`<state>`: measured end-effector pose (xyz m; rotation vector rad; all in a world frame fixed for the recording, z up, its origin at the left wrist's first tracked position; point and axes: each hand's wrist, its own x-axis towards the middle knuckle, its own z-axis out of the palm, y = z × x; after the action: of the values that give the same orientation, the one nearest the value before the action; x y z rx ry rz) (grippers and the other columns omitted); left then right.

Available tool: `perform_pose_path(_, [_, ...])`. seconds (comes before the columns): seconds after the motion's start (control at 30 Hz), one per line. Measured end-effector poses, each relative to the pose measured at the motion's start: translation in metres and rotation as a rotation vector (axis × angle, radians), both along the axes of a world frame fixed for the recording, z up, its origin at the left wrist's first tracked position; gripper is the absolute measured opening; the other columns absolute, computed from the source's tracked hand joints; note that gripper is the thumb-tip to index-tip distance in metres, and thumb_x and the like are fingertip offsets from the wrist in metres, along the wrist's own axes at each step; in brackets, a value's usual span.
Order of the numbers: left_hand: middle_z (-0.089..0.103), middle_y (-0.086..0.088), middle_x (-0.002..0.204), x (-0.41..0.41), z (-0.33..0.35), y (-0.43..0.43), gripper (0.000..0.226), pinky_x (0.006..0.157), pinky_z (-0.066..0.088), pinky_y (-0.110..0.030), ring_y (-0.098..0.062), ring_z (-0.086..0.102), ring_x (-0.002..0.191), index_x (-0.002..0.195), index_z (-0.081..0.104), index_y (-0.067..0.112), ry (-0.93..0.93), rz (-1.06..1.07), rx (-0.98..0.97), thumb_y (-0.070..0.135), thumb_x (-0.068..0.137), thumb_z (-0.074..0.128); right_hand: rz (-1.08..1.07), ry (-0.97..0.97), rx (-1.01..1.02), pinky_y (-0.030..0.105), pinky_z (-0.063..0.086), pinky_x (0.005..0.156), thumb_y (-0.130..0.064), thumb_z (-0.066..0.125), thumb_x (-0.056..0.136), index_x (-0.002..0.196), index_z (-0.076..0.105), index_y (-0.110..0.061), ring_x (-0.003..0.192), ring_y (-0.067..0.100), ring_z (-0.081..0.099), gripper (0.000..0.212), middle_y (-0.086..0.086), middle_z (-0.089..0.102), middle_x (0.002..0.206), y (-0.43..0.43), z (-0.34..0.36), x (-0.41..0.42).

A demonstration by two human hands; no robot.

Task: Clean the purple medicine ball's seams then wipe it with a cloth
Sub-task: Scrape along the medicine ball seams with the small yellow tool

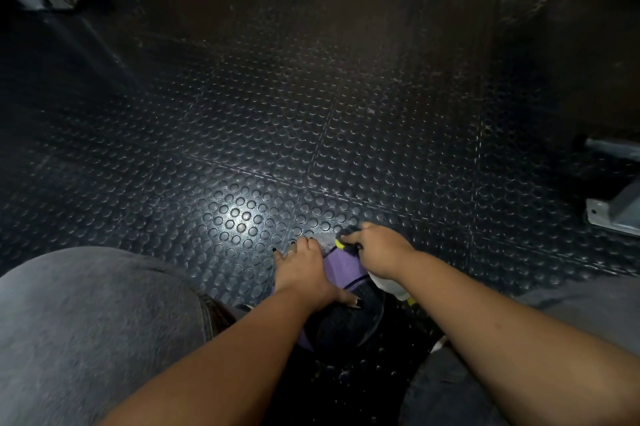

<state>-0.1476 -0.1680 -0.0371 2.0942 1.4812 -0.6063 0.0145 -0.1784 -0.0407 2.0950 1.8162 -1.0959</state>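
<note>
Left hand (304, 264) lies flat on the purple medicine ball (341, 268); right hand (379, 249) clenches a yellow-tipped brush (341, 245) against it.

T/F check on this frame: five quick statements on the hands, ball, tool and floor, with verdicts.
1. The left hand rests spread on the purple medicine ball. True.
2. The right hand holds nothing. False: it pinches a small yellow-and-black tool at the far side of the ball.
3. The ball sits on a wooden table. False: it sits on the studded rubber floor, between the person's legs.
4. A white cloth shows just under the right wrist, beside the ball. True.
5. A metal bracket stands on the floor at the right edge. True.
</note>
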Motion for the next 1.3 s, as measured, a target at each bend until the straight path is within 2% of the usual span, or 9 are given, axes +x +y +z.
perform_pose_path(0.13, [0.037,-0.005,0.14,0.0,0.001,0.002,0.128,0.118,0.023,-0.059,-0.025,0.041,0.134,0.146,0.03,0.01,-0.014,-0.004,0.004,0.082,0.051,0.075,0.052,0.046,0.029,0.039,0.047,0.092,-0.009,0.049,0.092,0.132,0.053,-0.046,0.12,0.027,0.05,0.054,0.002,0.045,0.136,-0.007,0.01,-0.008])
perform_pose_path(0.27, [0.035,-0.005,0.139,-0.004,0.002,-0.004,0.128,0.119,0.016,-0.061,-0.025,0.039,0.136,0.144,0.029,0.011,-0.021,-0.029,-0.003,0.081,0.048,0.077,-0.013,-0.006,0.05,0.036,0.048,0.092,-0.001,0.046,0.09,0.13,0.051,-0.053,0.13,0.025,0.045,0.066,-0.001,0.031,0.154,-0.013,0.007,-0.007])
perform_pose_path(0.33, [0.035,-0.004,0.14,-0.006,0.002,-0.006,0.129,0.12,0.013,-0.062,-0.025,0.037,0.138,0.144,0.029,0.012,-0.013,-0.04,-0.001,0.083,0.047,0.076,-0.033,-0.03,0.053,0.036,0.048,0.09,0.001,0.047,0.089,0.131,0.051,-0.053,0.128,0.026,0.047,0.068,-0.001,0.032,0.153,-0.011,0.004,-0.008])
perform_pose_path(0.53, [0.034,-0.004,0.14,-0.007,0.002,-0.012,0.133,0.121,0.005,-0.06,-0.026,0.035,0.138,0.145,0.028,0.012,-0.013,-0.065,0.017,0.084,0.045,0.076,-0.076,-0.077,-0.017,0.04,0.044,0.102,0.0,0.045,0.091,0.139,0.047,-0.041,0.133,0.03,0.043,0.062,0.003,0.025,0.158,-0.005,-0.001,-0.003])
perform_pose_path(0.7, [0.027,-0.007,0.148,-0.006,0.004,-0.024,0.136,0.121,0.007,-0.057,-0.031,0.03,0.142,0.146,0.023,0.008,0.009,-0.135,0.038,0.078,0.045,0.081,-0.104,-0.055,-0.095,0.039,0.043,0.104,-0.006,0.046,0.091,0.136,0.051,-0.038,0.129,0.029,0.047,0.055,0.008,0.04,0.148,-0.009,-0.011,0.008])
perform_pose_path(0.83, [0.033,-0.004,0.139,-0.003,0.007,-0.027,0.126,0.121,0.012,-0.056,-0.029,0.034,0.138,0.14,0.029,0.011,-0.01,-0.141,0.033,0.073,0.046,0.084,-0.154,0.012,-0.13,0.036,0.043,0.104,-0.007,0.048,0.09,0.134,0.055,-0.034,0.126,0.027,0.049,0.052,0.006,0.047,0.144,-0.01,-0.011,0.014])
perform_pose_path(1.0, [0.037,-0.001,0.131,0.001,0.006,-0.014,0.124,0.12,0.019,-0.058,-0.025,0.045,0.129,0.136,0.033,0.013,-0.032,-0.022,-0.011,0.076,0.042,0.083,-0.138,0.09,-0.083,0.032,0.047,0.087,-0.007,0.048,0.09,0.13,0.06,-0.031,0.112,0.027,0.056,0.048,0.007,0.056,0.132,0.0,0.001,0.009])
perform_pose_path(1.13, [0.04,-0.002,0.131,0.001,0.003,-0.004,0.121,0.114,0.034,-0.054,-0.024,0.048,0.125,0.136,0.035,0.014,-0.062,0.065,-0.037,0.074,0.044,0.085,-0.101,0.106,-0.037,0.033,0.048,0.087,-0.004,0.048,0.09,0.129,0.06,-0.034,0.114,0.028,0.056,0.051,0.005,0.054,0.136,0.002,0.012,0.0])
perform_pose_path(1.3, [0.033,-0.004,0.138,0.0,0.004,-0.01,0.132,0.119,0.017,-0.061,-0.026,0.041,0.134,0.144,0.027,0.012,0.014,-0.031,-0.01,0.08,0.045,0.08,-0.094,-0.024,-0.02,0.041,0.051,0.093,0.001,0.049,0.086,0.132,0.058,-0.031,0.119,0.03,0.054,0.057,0.006,0.047,0.141,-0.006,0.005,-0.004])
